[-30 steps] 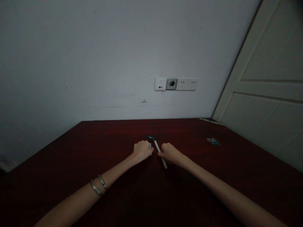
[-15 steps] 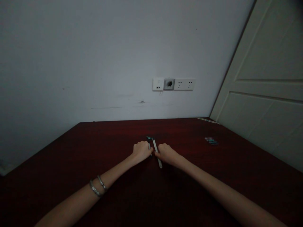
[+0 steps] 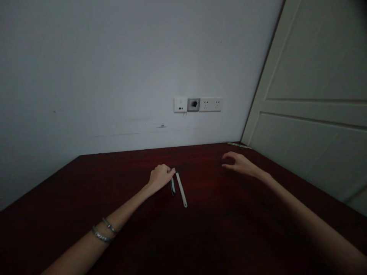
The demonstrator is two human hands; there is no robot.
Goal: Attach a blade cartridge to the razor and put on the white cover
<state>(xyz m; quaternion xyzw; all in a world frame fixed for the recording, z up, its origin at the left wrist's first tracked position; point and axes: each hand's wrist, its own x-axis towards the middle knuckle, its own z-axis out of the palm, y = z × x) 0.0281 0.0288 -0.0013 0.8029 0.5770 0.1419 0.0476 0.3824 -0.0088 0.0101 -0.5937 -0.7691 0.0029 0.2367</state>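
My left hand [image 3: 161,176] is closed at the top end of a slim dark-and-light handle [image 3: 172,188], whose lower part sticks out below the fingers. Right beside it on the dark red table lies a thin white stick [image 3: 181,192] with a small hole at its near end and a dark far end close to my left thumb. The far ends of both are partly hidden by the hand. Off to the right, my right hand [image 3: 235,163] hovers low over the table, thumb and fingers apart, nothing visible between them. The small clear packet is out of sight, probably behind this hand.
A pale wall with a row of sockets [image 3: 197,104] rises behind the table [image 3: 137,244]. A flat patterned strip [image 3: 239,145] lies at the table's back right corner. A panelled white door [image 3: 312,107] stands along the right side.
My right hand has left the white stick, moved right and opened. The view has turned slightly right. My left hand has shifted up the handle, and the packet has become hidden.
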